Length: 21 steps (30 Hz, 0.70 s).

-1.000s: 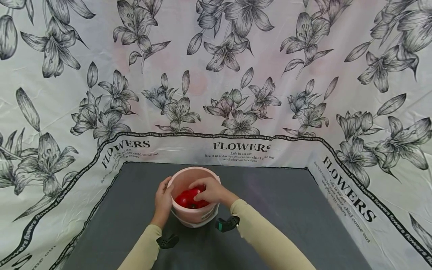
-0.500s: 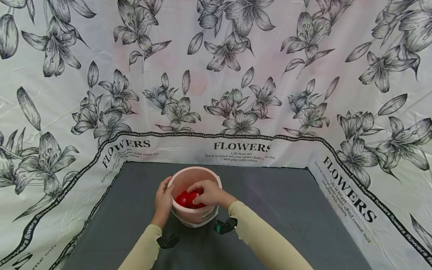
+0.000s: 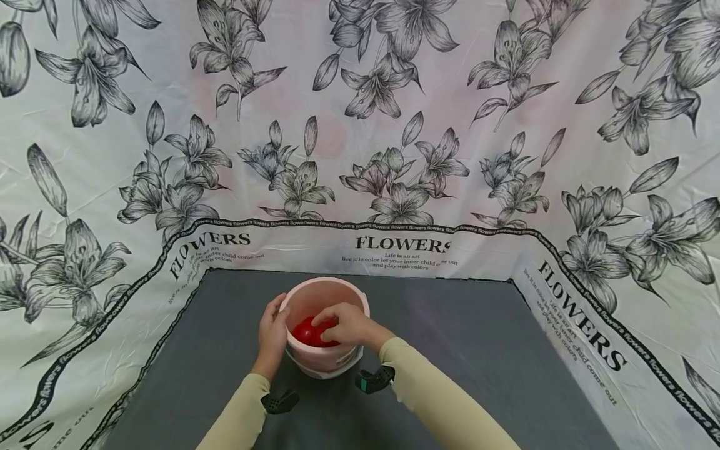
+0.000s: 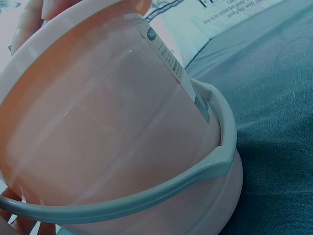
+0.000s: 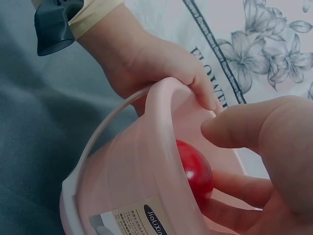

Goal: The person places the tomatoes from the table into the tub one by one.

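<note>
A pink plastic bucket (image 3: 323,357) stands on the dark table, its opening tipped toward me. My left hand (image 3: 272,337) grips the bucket's left rim; in the left wrist view its fingers (image 4: 30,22) show at the rim. Inside the bucket lie glossy red tomatoes (image 3: 302,332), some hidden by my right hand (image 3: 350,325). That hand reaches over the right rim. In the right wrist view its fingers (image 5: 242,188) touch or nearly touch one tomato (image 5: 193,171), while the thumb is spread apart and a gap shows between thumb and fingers.
The bucket's pale handle (image 4: 195,174) hangs down along its outside. A label (image 5: 139,218) is stuck to the wall. A dark grey cloth covers the table (image 3: 450,350). White curtains (image 3: 394,206) with printed flowers enclose the back and sides.
My right hand has sunk slightly deeper into the bucket, and the tomato under it sits lower than a second ago. The left hand and the bucket have stayed in place.
</note>
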{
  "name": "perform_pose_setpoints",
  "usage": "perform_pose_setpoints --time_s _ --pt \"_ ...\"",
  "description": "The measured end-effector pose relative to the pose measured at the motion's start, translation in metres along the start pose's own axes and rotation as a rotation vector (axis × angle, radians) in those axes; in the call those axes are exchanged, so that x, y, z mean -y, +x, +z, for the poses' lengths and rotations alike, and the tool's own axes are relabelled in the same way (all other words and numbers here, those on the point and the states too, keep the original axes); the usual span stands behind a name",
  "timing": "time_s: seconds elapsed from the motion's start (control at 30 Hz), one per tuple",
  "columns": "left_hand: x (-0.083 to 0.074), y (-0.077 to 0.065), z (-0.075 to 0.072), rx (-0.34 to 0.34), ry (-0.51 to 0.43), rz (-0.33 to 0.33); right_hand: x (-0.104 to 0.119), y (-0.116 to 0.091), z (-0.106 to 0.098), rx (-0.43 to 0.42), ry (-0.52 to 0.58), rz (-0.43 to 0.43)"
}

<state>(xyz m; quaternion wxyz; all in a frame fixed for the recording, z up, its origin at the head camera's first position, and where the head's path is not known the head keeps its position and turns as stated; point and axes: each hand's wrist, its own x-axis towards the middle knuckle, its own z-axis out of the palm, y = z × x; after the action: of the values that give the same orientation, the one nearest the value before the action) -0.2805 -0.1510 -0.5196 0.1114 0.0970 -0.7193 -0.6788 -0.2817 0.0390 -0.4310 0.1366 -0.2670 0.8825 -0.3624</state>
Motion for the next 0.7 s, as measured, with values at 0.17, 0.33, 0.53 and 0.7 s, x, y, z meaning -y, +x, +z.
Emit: perform_pose_setpoints --time_s 0.17,0.33,0.53,0.7 --pt "0.0 0.001 0.0 0.004 0.007 -0.001 -0.001 0.0 -0.001 -0.025 0.012 0.006" --pt "0.0 0.0 -0.001 0.007 0.018 0.01 -0.003 -0.001 -0.001 -0.051 0.036 0.005" --pt "0.0 0.0 0.0 -0.002 0.019 -0.002 -0.008 -0.009 -0.005 -0.079 0.091 0.012" --pt "0.0 -0.001 -0.001 0.002 0.012 -0.013 -0.018 -0.024 -0.017 -0.14 0.153 0.042"
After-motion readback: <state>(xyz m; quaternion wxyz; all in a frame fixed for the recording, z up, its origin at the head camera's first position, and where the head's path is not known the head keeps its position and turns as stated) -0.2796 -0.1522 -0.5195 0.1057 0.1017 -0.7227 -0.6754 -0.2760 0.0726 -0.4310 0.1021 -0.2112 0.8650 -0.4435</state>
